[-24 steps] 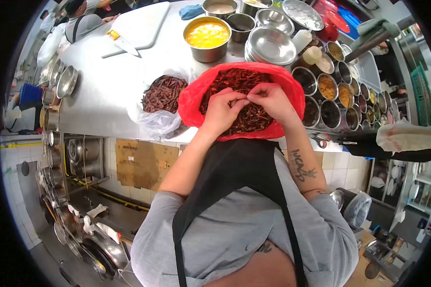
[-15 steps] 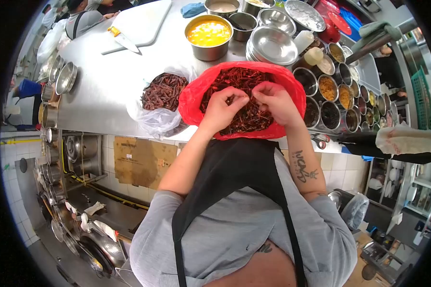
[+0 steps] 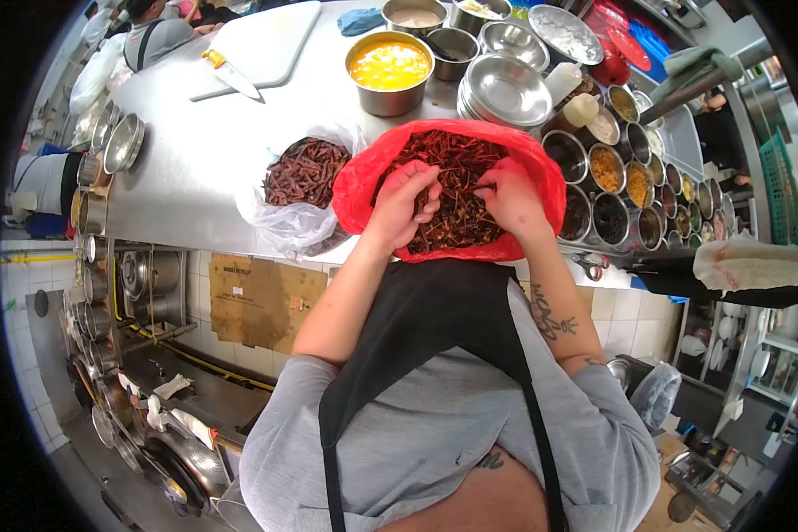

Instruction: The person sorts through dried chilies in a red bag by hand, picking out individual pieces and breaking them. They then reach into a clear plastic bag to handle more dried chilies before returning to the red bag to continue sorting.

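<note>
A red plastic bag (image 3: 356, 182) stands wide open in front of me, full of dried red chilies (image 3: 457, 146) with thin stems. Both hands are over it. My left hand (image 3: 406, 206) is closed, its thumb against the curled fingers; whatever it holds is too small to make out. My right hand (image 3: 512, 197) pinches the end of a dark dried chili (image 3: 482, 186) over the heap. To the left of the red bag, a clear plastic bag (image 3: 297, 228) lies open around a pile of darker dried chilies (image 3: 306, 171).
Behind the bags stand a pot of yellow liquid (image 3: 389, 66) and stacked metal bowls (image 3: 508, 89). A knife (image 3: 230, 75) rests by a white cutting board (image 3: 270, 44). Several metal seasoning containers (image 3: 607, 168) line the right side. Scissors (image 3: 592, 263) lie at the counter's front edge.
My hands have moved apart from their near-touching position over the red bag. The left has turned and curled its fingers; the right has dipped slightly toward the chilies.
</note>
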A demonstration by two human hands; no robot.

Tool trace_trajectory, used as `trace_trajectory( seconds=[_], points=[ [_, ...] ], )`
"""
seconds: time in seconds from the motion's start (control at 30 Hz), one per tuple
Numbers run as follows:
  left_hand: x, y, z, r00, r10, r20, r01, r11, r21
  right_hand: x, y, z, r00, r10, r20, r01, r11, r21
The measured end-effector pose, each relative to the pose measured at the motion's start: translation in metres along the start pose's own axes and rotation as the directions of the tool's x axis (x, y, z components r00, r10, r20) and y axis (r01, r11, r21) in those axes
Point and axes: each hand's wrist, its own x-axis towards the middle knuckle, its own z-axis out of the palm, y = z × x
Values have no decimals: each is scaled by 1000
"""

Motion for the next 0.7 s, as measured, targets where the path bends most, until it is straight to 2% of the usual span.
trace_trajectory(
  seconds=[0.03,0.1,0.2,0.23,0.3,0.33,0.43,0.53,0.63,0.7],
  points=[
    [0,-2,1,1000,15,-21,-14,1000,20,-1,-1,-2,1000,5,-13,-4,999,34],
    [-2,-1,5,995,75,-60,-60,973,224,-2,-5,-11,999,18,-40,-14,994,105],
    [-1,-4,16,977,213,-8,-182,854,487,-3,-35,-36,980,97,172,-130,972,193],
    [-1,-5,19,965,261,30,-232,795,560,-4,-38,-33,986,63,156,-97,971,218],
    [0,-7,17,969,247,-22,-194,811,551,-6,-42,-26,993,-7,121,-25,964,265],
    [2,-11,13,968,245,-47,-181,820,543,-8,-41,-21,994,-94,60,75,962,264],
    [1,-9,11,977,186,-102,-115,867,484,-7,-38,-15,982,-172,71,149,954,259],
    [2,-12,9,978,182,-106,-114,882,457,-6,-34,-11,977,-172,124,128,944,304],
    [5,-18,4,966,216,-140,-145,906,398,-7,-39,-13,989,-72,132,-1,874,486],
    [5,-14,2,955,251,-159,-177,910,375,-6,-45,-16,997,-52,51,20,871,491]
  ],
)
